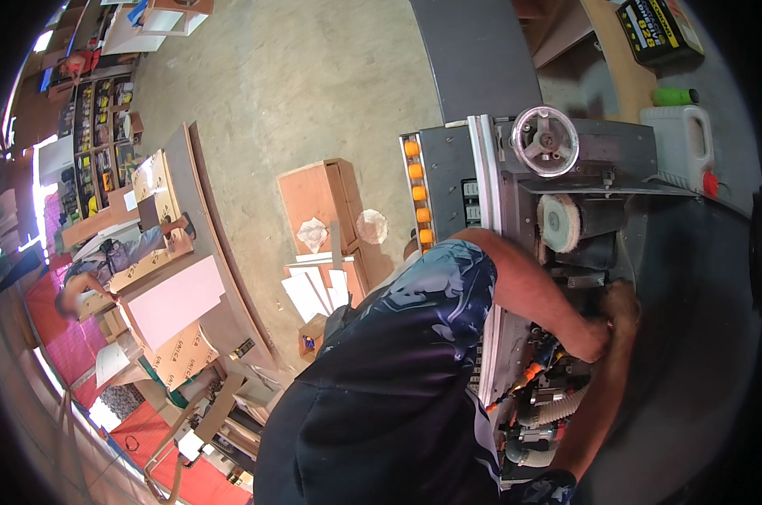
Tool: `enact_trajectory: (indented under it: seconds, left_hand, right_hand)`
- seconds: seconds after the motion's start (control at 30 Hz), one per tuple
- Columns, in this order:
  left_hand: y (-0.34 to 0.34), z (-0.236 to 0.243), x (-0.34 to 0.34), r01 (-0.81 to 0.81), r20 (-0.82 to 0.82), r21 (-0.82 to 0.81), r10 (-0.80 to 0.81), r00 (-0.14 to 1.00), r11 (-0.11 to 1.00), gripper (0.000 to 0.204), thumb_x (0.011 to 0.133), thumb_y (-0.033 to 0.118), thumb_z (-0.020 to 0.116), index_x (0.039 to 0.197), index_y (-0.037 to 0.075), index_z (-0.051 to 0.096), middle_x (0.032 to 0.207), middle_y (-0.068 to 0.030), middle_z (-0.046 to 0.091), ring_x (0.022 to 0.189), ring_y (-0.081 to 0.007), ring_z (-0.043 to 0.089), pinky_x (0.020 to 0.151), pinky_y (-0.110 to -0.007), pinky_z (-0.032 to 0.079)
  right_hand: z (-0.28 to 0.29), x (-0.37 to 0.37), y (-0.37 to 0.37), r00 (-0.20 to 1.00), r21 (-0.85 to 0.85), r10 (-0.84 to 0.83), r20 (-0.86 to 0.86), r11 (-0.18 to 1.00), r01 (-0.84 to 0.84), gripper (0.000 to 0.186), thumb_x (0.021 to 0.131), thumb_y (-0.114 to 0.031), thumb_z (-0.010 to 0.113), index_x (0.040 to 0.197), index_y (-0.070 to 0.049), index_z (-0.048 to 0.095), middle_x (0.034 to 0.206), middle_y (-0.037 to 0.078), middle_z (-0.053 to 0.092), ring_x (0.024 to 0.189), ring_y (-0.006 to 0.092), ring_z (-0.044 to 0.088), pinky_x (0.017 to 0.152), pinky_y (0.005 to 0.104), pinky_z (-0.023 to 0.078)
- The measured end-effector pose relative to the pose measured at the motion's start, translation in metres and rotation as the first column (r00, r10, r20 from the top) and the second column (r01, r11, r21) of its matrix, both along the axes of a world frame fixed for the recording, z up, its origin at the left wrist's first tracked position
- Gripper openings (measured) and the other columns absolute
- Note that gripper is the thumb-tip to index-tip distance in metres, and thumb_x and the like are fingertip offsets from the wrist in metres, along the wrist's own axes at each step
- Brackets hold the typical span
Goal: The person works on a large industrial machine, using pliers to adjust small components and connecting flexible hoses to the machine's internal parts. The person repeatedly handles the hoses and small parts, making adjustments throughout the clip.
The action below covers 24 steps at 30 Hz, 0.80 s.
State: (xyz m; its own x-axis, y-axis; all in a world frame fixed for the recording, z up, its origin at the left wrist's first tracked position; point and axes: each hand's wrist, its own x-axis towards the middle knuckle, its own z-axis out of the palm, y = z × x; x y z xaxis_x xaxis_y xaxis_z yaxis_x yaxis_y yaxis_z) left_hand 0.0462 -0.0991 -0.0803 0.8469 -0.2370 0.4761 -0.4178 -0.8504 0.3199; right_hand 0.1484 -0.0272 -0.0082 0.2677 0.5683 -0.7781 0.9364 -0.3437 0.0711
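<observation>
My left hand [589, 340] reaches down into the grey machine [608, 139], beside orange-tipped fittings [534, 370]; its fingers are mostly hidden. My right hand [620, 307] is just above it with fingers curled down at a dark metal mechanism [585, 279]; what it grips, if anything, is hidden. Higher up the machine sit a round buffing wheel [557, 223] and a chrome handwheel [545, 140]. Corrugated hoses [549, 406] run below my left hand.
A dark panel [684, 295] borders the machine at right, orange rollers [414, 192] at left. Boxes [312, 189] sit on the concrete floor. A co-worker [120, 261] bends over boards on a workbench [238, 295]. Jugs [675, 147] stand at upper right.
</observation>
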Motion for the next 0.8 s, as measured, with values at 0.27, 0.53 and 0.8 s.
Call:
enact_trajectory:
  seconds: [0.27, 0.53, 0.8]
  left_hand:
    - [-0.012, -0.007, -0.029, -0.001, 0.171, -0.595, 0.128, 0.977, 0.803, 0.033, 0.095, 0.028, 0.062, 0.118, 0.01, 0.077, 0.133, -0.0178, 0.071, 0.131, -0.0353, 0.065, 0.111, -0.058, 0.05]
    - [0.071, 0.077, -0.059, 0.043, -0.325, -0.63, -0.313, 0.893, 0.775, 0.038, 0.108, 0.026, 0.058, 0.138, 0.004, 0.062, 0.138, -0.022, 0.065, 0.135, -0.0373, 0.06, 0.114, -0.05, 0.047]
    - [0.096, -0.009, -0.06, 0.229, -0.075, -0.123, -0.24, 0.968, 0.965, 0.039, 0.098, 0.019, 0.068, 0.13, -0.004, 0.071, 0.128, -0.0267, 0.074, 0.125, -0.046, 0.068, 0.108, -0.057, 0.05]
  right_hand:
    - [0.032, -0.04, 0.012, 0.985, -0.053, -0.091, 0.148, 0.994, 0.099, 0.033, 0.084, -0.022, 0.067, 0.108, -0.007, 0.085, 0.117, 0.022, 0.08, 0.108, 0.0398, 0.078, 0.095, 0.0539, 0.061]
    - [0.021, -0.053, 0.009, 0.933, 0.137, -0.358, -0.025, 0.924, 0.358, 0.036, 0.09, -0.027, 0.063, 0.111, -0.008, 0.084, 0.118, 0.02, 0.08, 0.109, 0.0379, 0.078, 0.095, 0.0517, 0.06]
    - [0.006, -0.032, 0.039, 0.891, 0.356, -0.445, -0.093, 0.821, 0.447, 0.034, 0.094, -0.029, 0.064, 0.112, -0.008, 0.083, 0.116, 0.02, 0.08, 0.108, 0.0384, 0.077, 0.095, 0.0522, 0.06]
